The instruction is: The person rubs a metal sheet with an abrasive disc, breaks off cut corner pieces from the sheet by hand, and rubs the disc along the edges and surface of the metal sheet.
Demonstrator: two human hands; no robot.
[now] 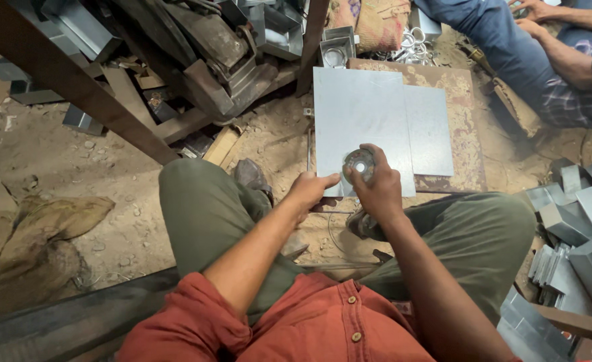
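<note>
I see small open metal boxes (337, 48) at the top of the view, one with a round ring lying in it; what else they hold I cannot tell. My right hand (375, 188) grips a small round metal disc (359, 161), fingers clenched around its rim, its flat face turned up toward the camera, so it has no long axis to speak of. It sits over the near edge of a large grey metal sheet (359, 114). My left hand (307, 190) pinches that sheet's near edge, thumb on top. The sheet lies flat with its long side running away from me, overlapping a second, smaller sheet (430, 127) to its right, both on a rusty brown board (467, 134). Below is the sandy dirt floor (74, 167). Folded metal pieces (577, 228) are heaped at right, scrap (202, 47) piles up behind, and another person's arm (564, 53) shows at top right.
</note>
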